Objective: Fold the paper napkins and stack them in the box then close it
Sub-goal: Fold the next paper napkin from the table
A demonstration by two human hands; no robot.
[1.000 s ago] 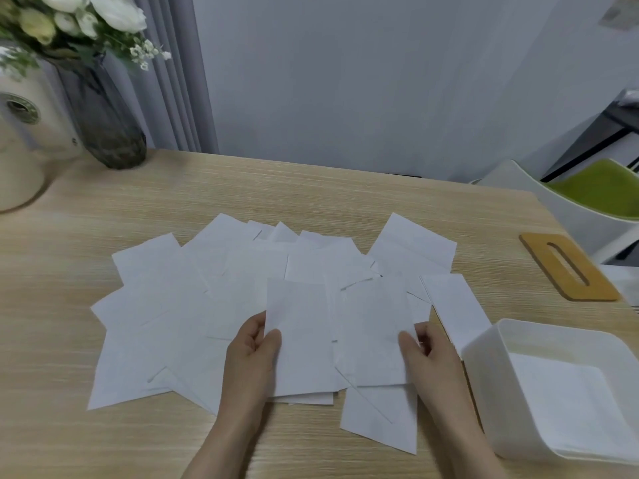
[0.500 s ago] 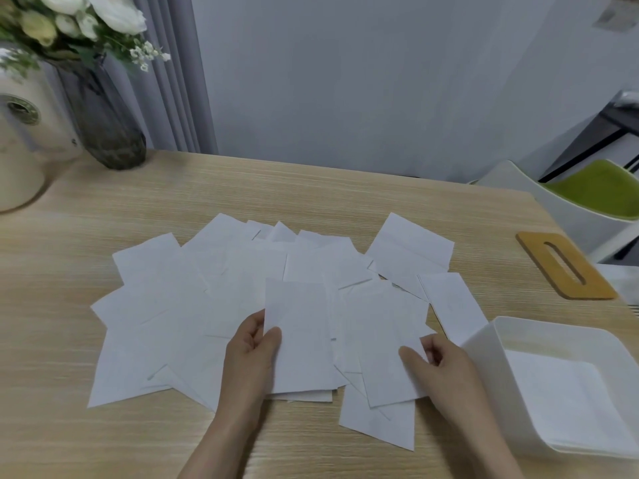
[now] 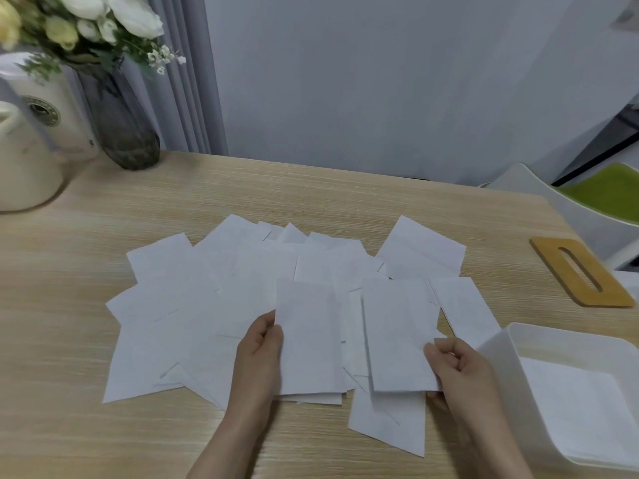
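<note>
Several white paper napkins [image 3: 179, 299] lie spread and overlapping across the wooden table [image 3: 311, 195]. My left hand [image 3: 259, 354] pinches the left edge of one narrow folded napkin [image 3: 307, 337]. My right hand [image 3: 456, 368] grips the lower right corner of another folded napkin [image 3: 397, 337], lifted a little above the pile. An open white box [image 3: 501, 361] stands at the lower right, with folded napkins [image 3: 581, 406] lying flat inside it. The wooden lid [image 3: 581, 271] with a slot lies on the table behind the box.
A dark glass vase [image 3: 121, 129] with white flowers stands at the back left, beside a cream jug [image 3: 24, 160]. A white chair with a green seat [image 3: 608, 195] sits past the table's right edge.
My right hand has closed on a folded napkin and drawn it right and toward me, off the pile. My left hand has stayed on its napkin.
</note>
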